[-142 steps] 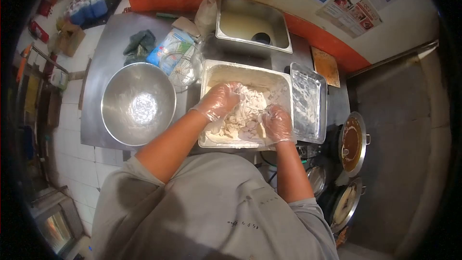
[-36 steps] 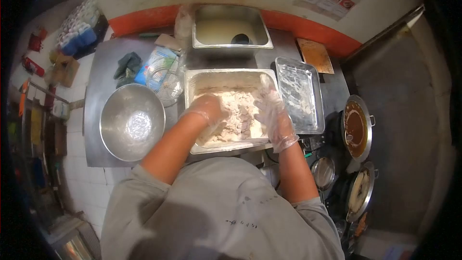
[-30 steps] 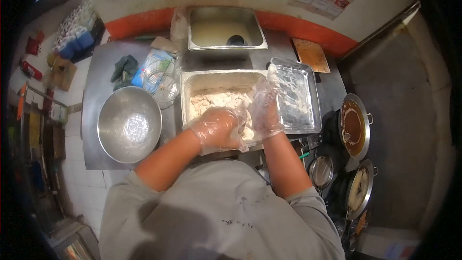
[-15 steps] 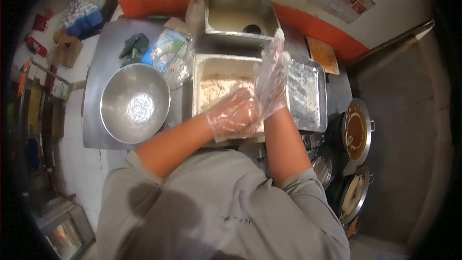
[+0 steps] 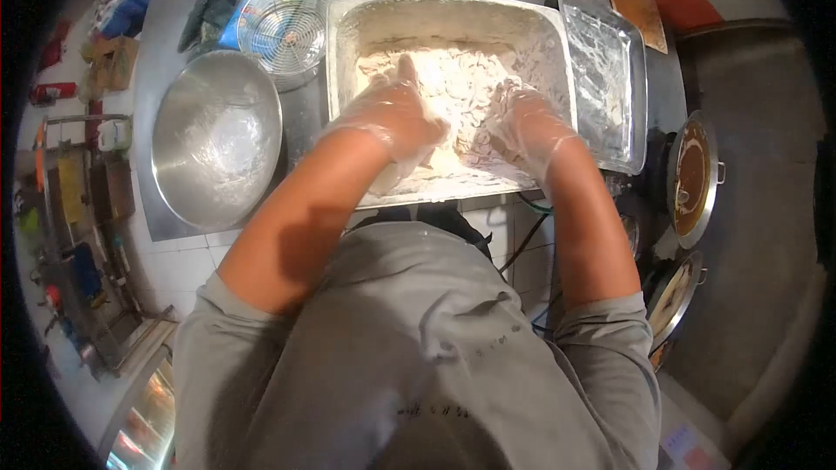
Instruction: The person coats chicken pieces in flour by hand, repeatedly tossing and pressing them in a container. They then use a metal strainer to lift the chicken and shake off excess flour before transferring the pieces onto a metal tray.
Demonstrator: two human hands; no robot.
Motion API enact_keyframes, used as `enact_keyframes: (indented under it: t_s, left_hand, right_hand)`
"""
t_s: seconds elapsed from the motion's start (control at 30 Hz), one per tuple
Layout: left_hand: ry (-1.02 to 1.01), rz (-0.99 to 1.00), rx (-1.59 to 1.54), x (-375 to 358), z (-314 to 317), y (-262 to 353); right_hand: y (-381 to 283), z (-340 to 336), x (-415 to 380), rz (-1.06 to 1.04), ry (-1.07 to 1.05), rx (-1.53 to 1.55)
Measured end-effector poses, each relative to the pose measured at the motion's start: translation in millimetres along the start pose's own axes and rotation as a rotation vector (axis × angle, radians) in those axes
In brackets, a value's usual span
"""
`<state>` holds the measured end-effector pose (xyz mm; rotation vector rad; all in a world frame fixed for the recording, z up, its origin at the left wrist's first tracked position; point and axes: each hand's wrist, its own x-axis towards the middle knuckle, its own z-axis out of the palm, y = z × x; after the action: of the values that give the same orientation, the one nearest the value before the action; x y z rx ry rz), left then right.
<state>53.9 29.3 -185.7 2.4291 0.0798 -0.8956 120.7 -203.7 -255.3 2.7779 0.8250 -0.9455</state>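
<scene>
Both of my hands wear clear plastic gloves and are down in a deep rectangular metal pan (image 5: 448,7) that holds flour with many pale, floury pieces (image 5: 466,78). My left hand (image 5: 399,113) is at the pan's left part, its thumb raised and the other fingers partly hidden in the flour. At the right part, my right hand (image 5: 527,122) touches the floury pieces, its fingertips sunk among them. Whether either hand grips any pieces is hidden.
A large steel bowl (image 5: 213,144) stands left of the pan, with a wire strainer (image 5: 283,30) behind it. Right of the pan lies a floury metal tray (image 5: 603,78). Farther right are two round pans, one with brown liquid (image 5: 692,176).
My hands were together above the pan, the right one raised with fingers up. They have moved apart and down into the flour. The view has shifted, and the pan appears larger.
</scene>
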Motion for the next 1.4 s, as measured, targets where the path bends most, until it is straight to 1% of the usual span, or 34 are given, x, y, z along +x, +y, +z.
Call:
enact_keyframes:
  t_s: [0.03,0.07,0.1,0.13,0.17,0.2,0.23,0.27,0.3,0.33,0.37,0.4,0.43,0.5,0.53,0.57,0.63,0.67,0.7,0.77,0.8,0.83,0.9,0.93,1.0,1.03,1.1,1.13,1.17,1.23,1.27,1.3,1.37,1.4]
  left_hand:
    - [-0.003,-0.005,0.003,4.8,2.5,5.3]
    - [-0.073,-0.079,0.058,9.5,5.2,9.0]
    - [-0.145,-0.154,0.114,12.3,8.2,12.2]
    - [-0.142,-0.159,0.121,15.8,11.3,17.6]
    - [-0.160,-0.142,0.228,19.2,16.6,22.9]
    - [-0.176,-0.122,0.336,22.8,21.3,26.0]
    - [-0.173,-0.123,0.341,26.3,26.3,24.7]
    - [-0.143,-0.108,0.276,30.8,29.6,22.2]
    - [-0.106,-0.090,0.209,35.9,29.8,19.5]
    - [-0.092,-0.089,0.210,38.1,27.8,13.8]
    - [-0.033,0.036,0.085,37.9,24.0,4.3]
    - [0.025,0.160,-0.040,37.0,20.6,-5.0]
    - [0.036,0.156,-0.042,34.0,17.8,-12.4]
    - [0.067,0.169,-0.467,27.7,13.0,-22.7]
    - [0.071,0.188,-0.535,22.6,6.3,-20.0]
    - [0.081,0.185,-0.536,23.5,3.9,-25.7]
    - [0.266,0.302,-0.396,29.8,2.2,-44.6]
    - [0.371,0.269,-0.401,30.5,3.5,-46.1]
    - [0.386,0.271,-0.400,35.4,2.7,-44.5]
    - [0.337,0.224,0.263,45.9,2.3,-32.7]
    - [0.436,-0.057,-0.050,52.4,14.5,-19.5]
    - [0.452,-0.061,-0.054,52.8,23.8,-9.1]
    - [0.434,-0.271,0.198,54.2,34.9,6.9]
    - [0.449,-0.277,0.194,62.1,39.2,9.7]
    - [0.431,-0.090,0.072,73.4,48.8,11.1]
    - [0.437,-0.093,0.072,72.0,46.6,11.5]
    - [0.357,0.037,-0.277,68.5,32.3,10.3]
    - [0.309,0.104,-0.448,66.8,25.4,8.8]
    - [0.309,0.099,-0.448,63.0,19.8,7.8]
    - [0.324,0.056,-0.183,49.5,13.5,5.4]
    - [0.387,0.056,-0.166,37.6,10.6,6.6]
    - [0.384,0.054,-0.166,38.5,12.4,-3.5]
    - [0.372,0.071,-0.388,33.9,4.3,-10.6]
    - [0.297,-0.045,-0.446,31.6,1.9,-11.5]
  right_hand:
    - [4.8,16.4,12.2,-0.288,-0.285,-0.494]
    - [0.6,37.2,13.7,-0.295,-0.282,-0.491]
    - [-12.9,59.6,7.7,-0.280,0.096,-0.284]
    - [-24.7,68.6,7.2,-0.250,0.473,-0.069]
    - [-39.6,52.9,14.0,-0.249,0.479,-0.064]
    - [-57.6,22.3,20.5,-0.130,0.044,-0.098]
    - [-66.2,0.7,20.7,-0.010,-0.390,-0.128]
    - [-57.4,-2.3,2.2,0.010,-0.231,0.379]
    - [-58.4,-6.4,-9.4,0.010,-0.216,0.376]
    - [-59.9,-9.9,-19.8,0.036,-0.039,0.453]
    - [-59.9,-12.9,-26.3,0.057,0.137,0.527]
    - [-53.9,-1.5,-23.4,0.141,0.268,0.740]
    - [-44.3,6.2,-23.6,0.130,0.271,0.735]
    - [-22.5,13.2,-27.2,-0.079,0.440,1.179]
    - [-18.6,9.2,-36.0,-0.069,0.501,1.336]
    - [-12.5,-3.6,-41.2,-0.080,0.500,1.334]
    - [1.4,-29.1,-51.5,-0.035,0.425,1.445]
    - [11.1,-24.6,-39.2,-0.101,0.510,1.305]
    - [14.6,-18.7,-28.8,-0.115,0.516,1.297]
    - [-1.6,-29.6,-16.9,0.105,0.389,1.311]
    - [-1.3,-46.0,-8.8,0.197,0.157,0.367]
    - [-6.3,-42.2,1.0,0.186,0.167,0.358]
    - [-18.9,-28.6,29.3,0.139,0.021,-0.050]
    - [-26.2,-41.1,29.1,0.131,0.032,-0.058]
    - [-38.2,-65.9,18.2,0.094,-0.044,0.173]
    - [-37.0,-61.0,16.7,0.090,-0.041,0.171]
    - [-27.7,-34.5,18.7,0.032,0.262,0.620]
    - [-15.3,-13.3,22.7,-0.077,0.428,0.801]
    - [-6.2,-12.6,14.6,-0.079,0.425,0.803]
    - [8.7,-16.3,-3.0,-0.007,0.436,0.644]
    - [9.8,-25.1,-11.9,-0.017,0.370,0.612]
    - [7.4,-34.2,-23.9,-0.016,0.367,0.613]
    - [1.6,-48.4,-44.9,0.033,0.440,0.604]
    - [12.7,-15.2,-20.2,0.003,0.457,0.557]
